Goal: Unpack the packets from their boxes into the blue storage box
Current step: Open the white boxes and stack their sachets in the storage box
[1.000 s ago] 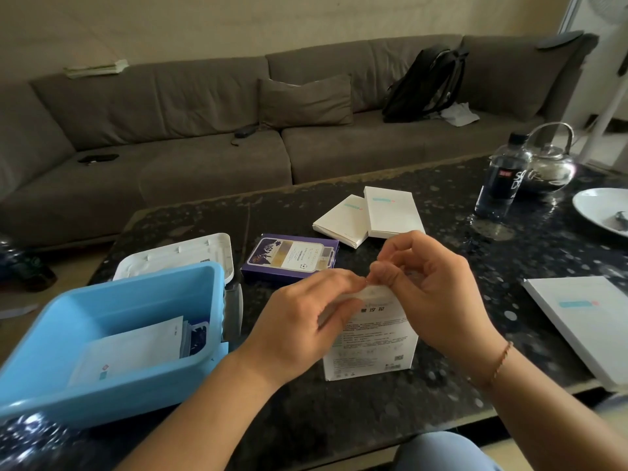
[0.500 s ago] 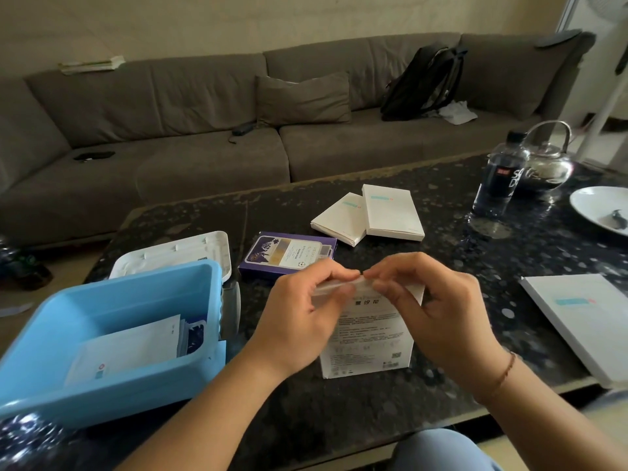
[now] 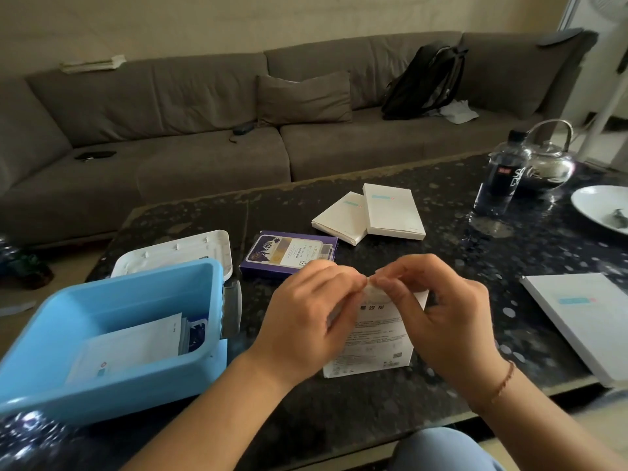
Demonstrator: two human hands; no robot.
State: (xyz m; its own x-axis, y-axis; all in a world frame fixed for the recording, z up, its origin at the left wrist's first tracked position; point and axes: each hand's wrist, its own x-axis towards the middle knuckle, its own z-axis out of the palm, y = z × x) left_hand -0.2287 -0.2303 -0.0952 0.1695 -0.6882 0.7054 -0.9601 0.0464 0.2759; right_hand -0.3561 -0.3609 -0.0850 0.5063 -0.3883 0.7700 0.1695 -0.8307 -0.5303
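A white printed box (image 3: 375, 338) stands upright on the dark table in front of me. My left hand (image 3: 307, 316) and my right hand (image 3: 438, 311) both pinch its top flap, fingertips meeting over the top edge. The blue storage box (image 3: 44, 385) sits at the left with white packets (image 3: 132, 345) and a dark blue packet lying inside. A purple box (image 3: 289, 254) lies flat just beyond my hands. Two white boxes (image 3: 373, 214) lie overlapping farther back.
A white lid (image 3: 176, 249) lies behind the blue storage box. A large flat white box (image 3: 584, 317) is at the right table edge. A water bottle (image 3: 499, 178), a metal kettle (image 3: 550, 161) and a white plate (image 3: 598, 205) stand at the far right. A grey sofa runs behind.
Both hands stayed at the top of the upright white box, working its flap; fingertips shifted slightly and the flap now shows between them. The box has not moved.
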